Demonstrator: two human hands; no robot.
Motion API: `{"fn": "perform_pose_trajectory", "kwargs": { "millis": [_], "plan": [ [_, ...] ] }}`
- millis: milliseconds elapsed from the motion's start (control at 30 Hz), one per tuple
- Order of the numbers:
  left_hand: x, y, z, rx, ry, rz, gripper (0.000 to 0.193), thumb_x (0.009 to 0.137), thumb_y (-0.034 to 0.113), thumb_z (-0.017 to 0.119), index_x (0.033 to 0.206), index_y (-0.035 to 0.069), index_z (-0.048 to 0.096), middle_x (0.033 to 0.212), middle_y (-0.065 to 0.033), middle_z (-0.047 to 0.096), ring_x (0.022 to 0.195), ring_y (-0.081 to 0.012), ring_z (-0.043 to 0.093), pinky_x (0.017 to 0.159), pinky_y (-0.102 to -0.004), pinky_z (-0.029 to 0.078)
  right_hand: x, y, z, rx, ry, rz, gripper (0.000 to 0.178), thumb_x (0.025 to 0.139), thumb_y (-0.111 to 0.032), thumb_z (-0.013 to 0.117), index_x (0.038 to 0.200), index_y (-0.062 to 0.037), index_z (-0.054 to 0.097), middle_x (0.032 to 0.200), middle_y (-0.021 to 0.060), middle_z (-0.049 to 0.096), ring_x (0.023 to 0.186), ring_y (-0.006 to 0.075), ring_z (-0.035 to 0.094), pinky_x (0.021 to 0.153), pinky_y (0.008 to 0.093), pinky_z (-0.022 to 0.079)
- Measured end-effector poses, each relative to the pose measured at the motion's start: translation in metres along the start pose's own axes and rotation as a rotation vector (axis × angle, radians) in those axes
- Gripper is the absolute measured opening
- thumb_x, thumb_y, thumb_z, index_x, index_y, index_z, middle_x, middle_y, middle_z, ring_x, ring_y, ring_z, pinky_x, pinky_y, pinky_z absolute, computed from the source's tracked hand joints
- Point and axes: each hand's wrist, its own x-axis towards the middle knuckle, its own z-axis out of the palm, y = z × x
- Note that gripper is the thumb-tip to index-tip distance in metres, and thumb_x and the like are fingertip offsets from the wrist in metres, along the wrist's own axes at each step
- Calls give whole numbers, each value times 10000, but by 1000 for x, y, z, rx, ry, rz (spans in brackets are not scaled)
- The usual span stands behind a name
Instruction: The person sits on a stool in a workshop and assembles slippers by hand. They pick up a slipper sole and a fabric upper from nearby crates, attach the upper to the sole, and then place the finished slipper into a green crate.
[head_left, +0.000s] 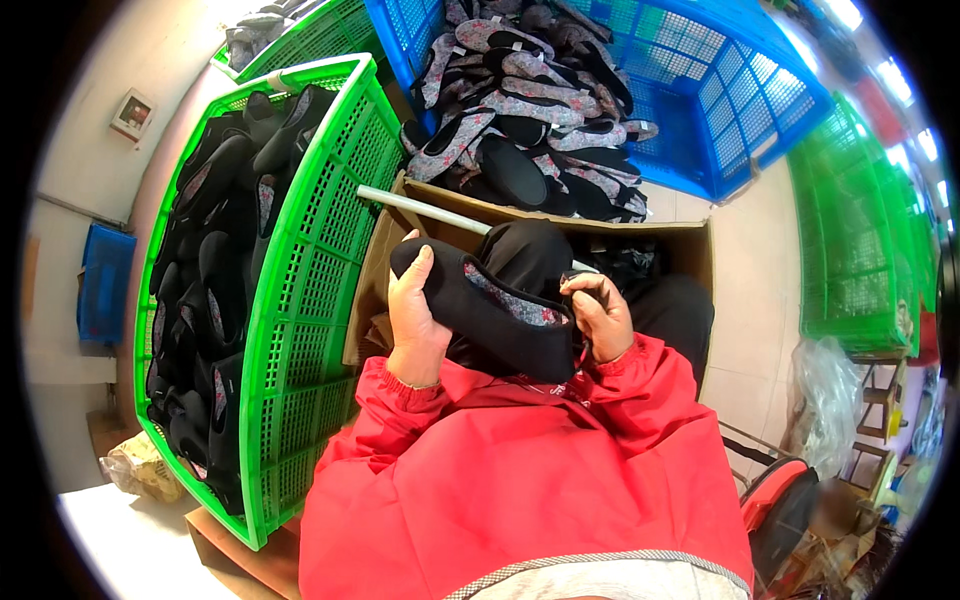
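Observation:
A black slipper with a grey-and-red flowered lining lies aslant over my lap. My left hand is closed round its left end, the thumb on top. Beside the slipper's opening, at the other end, my right hand is raised with thumb and fingertips pinched together. Something small and dark shows at those fingertips, too small to name. Part of the slipper's right end is hidden close to the right hand and my red sleeve.
On my left stands a green crate full of black slippers. Ahead, a blue crate adjoins a pile of flowered slippers. A cardboard box and a white bar lie in front of me. Stacked green crates stand at right.

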Motion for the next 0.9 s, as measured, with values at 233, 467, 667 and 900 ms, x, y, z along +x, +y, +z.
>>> {"fn": "perform_pose_trajectory", "kwargs": {
  "millis": [233,467,667,900],
  "plan": [
    [14,-12,-17,24,182,-119,291,921,101,625,1184,49,510,1034,-98,618,904,-243,637,808,-392,549,-4,-33,6,-421,-335,244,184,877,-166,737,925,-13,646,819,-13,606,711,45,529,652,213,436],
    [39,-28,-36,59,250,-254,209,934,252,623,983,49,626,926,-114,690,820,-286,666,802,-434,557,6,23,8,-22,103,137,253,909,-266,720,844,-53,601,775,-40,587,707,39,492,655,207,427],
    [41,-31,-36,71,255,-220,247,945,296,612,994,54,630,945,-121,698,849,-292,667,835,-437,543,16,39,4,-44,254,167,270,920,-287,704,824,-63,590,759,-29,591,674,50,504,635,221,445],
    [12,-1,-4,175,177,-200,281,946,363,629,1075,114,615,1140,-45,652,1077,-212,587,915,-420,471,18,46,-17,69,291,268,247,942,-295,672,867,-72,597,765,-5,620,633,82,537,603,244,465]
  ]
}}
